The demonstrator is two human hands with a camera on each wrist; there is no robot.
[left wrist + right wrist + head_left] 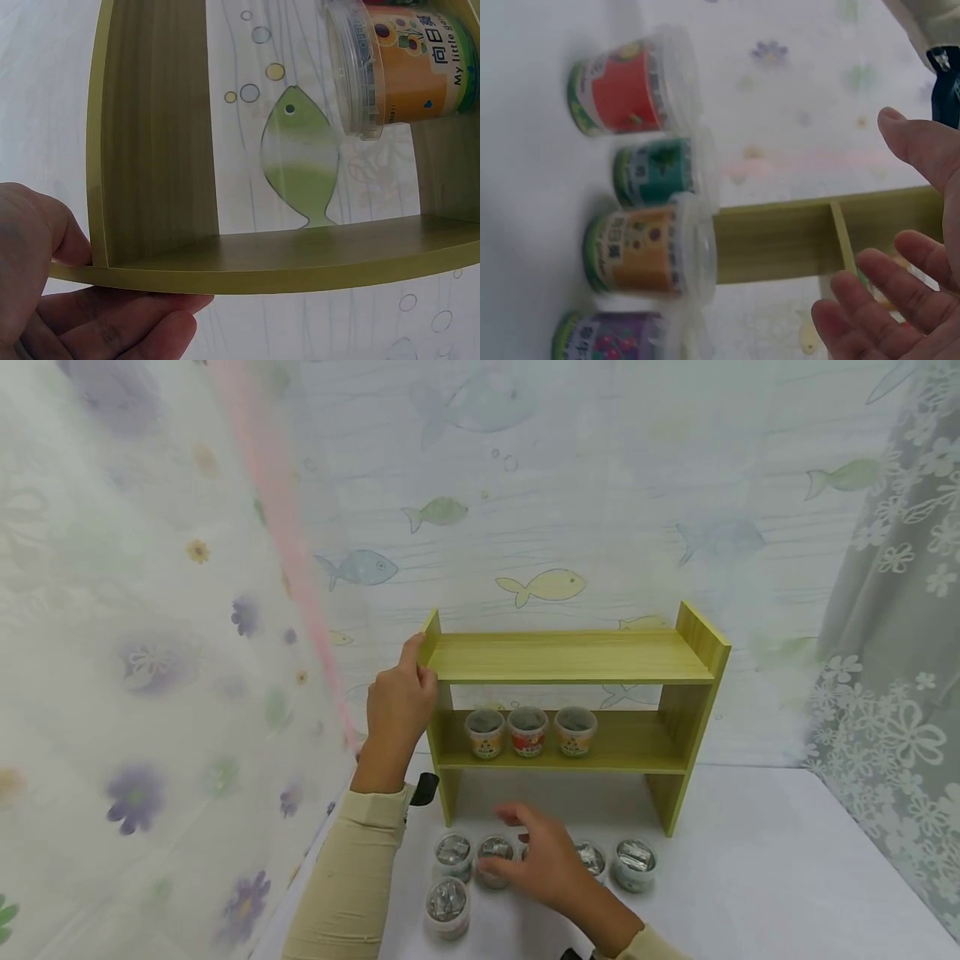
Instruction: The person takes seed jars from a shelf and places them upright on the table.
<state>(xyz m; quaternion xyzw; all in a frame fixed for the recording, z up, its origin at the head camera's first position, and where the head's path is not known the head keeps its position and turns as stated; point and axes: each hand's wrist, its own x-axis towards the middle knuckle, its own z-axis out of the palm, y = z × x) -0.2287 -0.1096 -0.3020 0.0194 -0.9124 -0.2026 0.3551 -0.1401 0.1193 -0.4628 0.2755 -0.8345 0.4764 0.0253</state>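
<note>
My left hand (401, 702) grips the left side panel of a yellow-green wooden shelf (570, 658). In the left wrist view the thumb (64, 232) lies at the panel's edge and the other fingers (124, 322) lie along its outer face. My right hand (547, 864) hovers in front of the shelf over the lidded plastic cups, fingers spread and nothing held. Below it stand several cups, among them a red-labelled cup (626, 90), a teal one (656, 172), an orange one (641, 247) and a purple one (615, 337).
On the middle board stand three cups: an orange-labelled cup (486, 739), a red one (528, 739) and another orange one (576, 739). A white cloth (757, 860) covers the table. Behind hangs a fish-print curtain (600, 510), with a flowered curtain (150, 693) at left.
</note>
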